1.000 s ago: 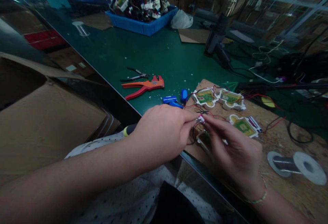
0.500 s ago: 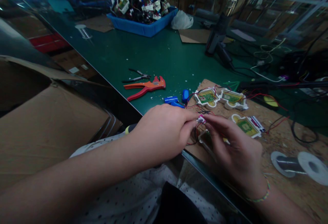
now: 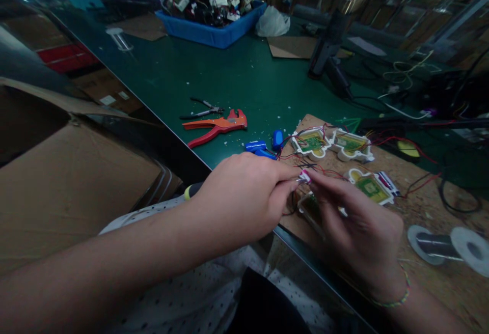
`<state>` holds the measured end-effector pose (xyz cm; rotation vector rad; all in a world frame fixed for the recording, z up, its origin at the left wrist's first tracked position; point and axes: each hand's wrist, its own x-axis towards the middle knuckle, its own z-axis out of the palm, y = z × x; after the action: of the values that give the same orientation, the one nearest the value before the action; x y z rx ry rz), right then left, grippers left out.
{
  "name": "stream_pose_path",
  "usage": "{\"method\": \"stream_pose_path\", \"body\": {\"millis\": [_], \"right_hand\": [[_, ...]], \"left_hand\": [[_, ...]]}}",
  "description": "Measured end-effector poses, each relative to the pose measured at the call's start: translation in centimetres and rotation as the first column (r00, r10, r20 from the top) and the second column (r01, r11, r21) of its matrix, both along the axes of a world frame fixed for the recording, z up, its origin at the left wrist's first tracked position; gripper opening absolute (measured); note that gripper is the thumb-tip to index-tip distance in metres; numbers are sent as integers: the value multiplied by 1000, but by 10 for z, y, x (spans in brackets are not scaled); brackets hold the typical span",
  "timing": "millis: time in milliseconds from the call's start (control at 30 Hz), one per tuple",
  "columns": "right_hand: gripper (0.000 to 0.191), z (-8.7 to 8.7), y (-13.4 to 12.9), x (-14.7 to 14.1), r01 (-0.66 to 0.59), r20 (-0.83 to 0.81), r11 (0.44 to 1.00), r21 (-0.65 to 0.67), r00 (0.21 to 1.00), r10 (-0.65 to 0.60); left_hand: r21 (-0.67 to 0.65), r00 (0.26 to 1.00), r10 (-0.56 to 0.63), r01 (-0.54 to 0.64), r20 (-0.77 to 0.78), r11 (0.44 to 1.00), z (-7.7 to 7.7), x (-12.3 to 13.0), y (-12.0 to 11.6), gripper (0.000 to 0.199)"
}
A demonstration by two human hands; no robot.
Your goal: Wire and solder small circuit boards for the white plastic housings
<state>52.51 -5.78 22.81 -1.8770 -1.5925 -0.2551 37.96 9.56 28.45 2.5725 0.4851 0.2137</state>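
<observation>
Fingertips of both hands meet on a small pink-and-white part (image 3: 304, 176) above the near edge of the brown board (image 3: 424, 212). My left hand (image 3: 248, 191) pinches it from the left, with a bit of shiny metal showing at its fingertips. From the right, my right hand (image 3: 355, 222) has thumb and forefinger closed on the same part. Partly hidden under my right hand is a white-rimmed case (image 3: 310, 206). Beyond the hands lie two more open cases with green circuit boards (image 3: 312, 143) and thin red and black wires. Another case (image 3: 369, 187) rests right of them.
Blue cylinders (image 3: 255, 146) lie beside the board. Red-orange pliers (image 3: 219, 128) and small cutters (image 3: 202, 109) are on the green table (image 3: 229, 79). A wire spool (image 3: 435, 245) sits right, a blue bin (image 3: 217, 36) at the back, a heat gun (image 3: 324, 54) back right.
Both hands and the pink-and-white part have shifted slightly right in view, my right hand a little more. The grip looks the same. The whole view has moved slightly.
</observation>
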Motion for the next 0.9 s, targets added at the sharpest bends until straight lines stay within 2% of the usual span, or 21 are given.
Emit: {"method": "stream_pose_path", "body": {"millis": [200,367,467,567,733,900], "right_hand": [[40,1,0,0,-6,-62,1000,18,998,7],[37,1,4,1,33,-216,999,13,976,-29],[30,2,6,0,32,-372,999,-9,928,-33],[22,2,10,-2,42,-548,999,-33,835,-53],[18,4,16,-5,62,-686,997,-41,724,-74],[18,4,16,-9,81,-702,997,-13,709,-67]], "left_hand": [[-26,998,52,-51,34,998,-6,0,-3,28],[-102,993,104,-98,60,990,-15,3,1,32],[-144,995,93,-86,43,986,-16,3,6,32],[-166,999,46,-41,28,985,-12,2,6,32],[-67,999,51,-51,-4,996,-4,0,-6,30],[-5,997,83,-83,-4,997,-4,2,-10,29]]}}
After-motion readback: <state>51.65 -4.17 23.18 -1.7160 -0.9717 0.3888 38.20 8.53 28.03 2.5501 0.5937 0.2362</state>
